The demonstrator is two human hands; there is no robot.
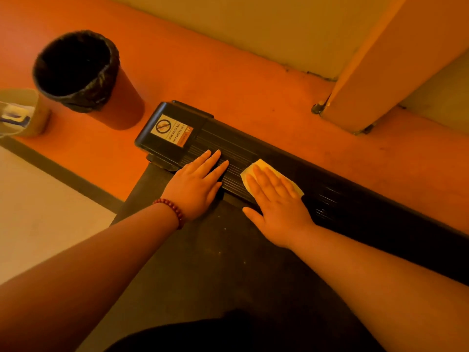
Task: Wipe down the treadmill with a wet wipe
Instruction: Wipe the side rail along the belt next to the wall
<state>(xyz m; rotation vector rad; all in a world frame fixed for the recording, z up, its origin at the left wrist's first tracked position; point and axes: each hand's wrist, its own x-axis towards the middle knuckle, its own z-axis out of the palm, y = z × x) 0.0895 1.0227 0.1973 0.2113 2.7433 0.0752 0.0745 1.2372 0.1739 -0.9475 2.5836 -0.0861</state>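
The treadmill's black ribbed side rail [355, 199] runs from the centre to the lower right, ending in a cap with a "no stepping" warning sticker [172, 132]. Its dark belt [215, 262] lies below the rail. My right hand [276, 201] lies flat with straight fingers on a pale wet wipe [256, 166], pressing it onto the rail. My left hand [198, 184], with a bead bracelet at the wrist, rests flat on the rail just left of the wipe, fingers straight, holding nothing.
A bin with a black liner [76, 69] stands on the orange floor at upper left. A pale container [20, 113] sits at the left edge. A door or panel [380, 67] meets the floor at upper right, beyond the rail.
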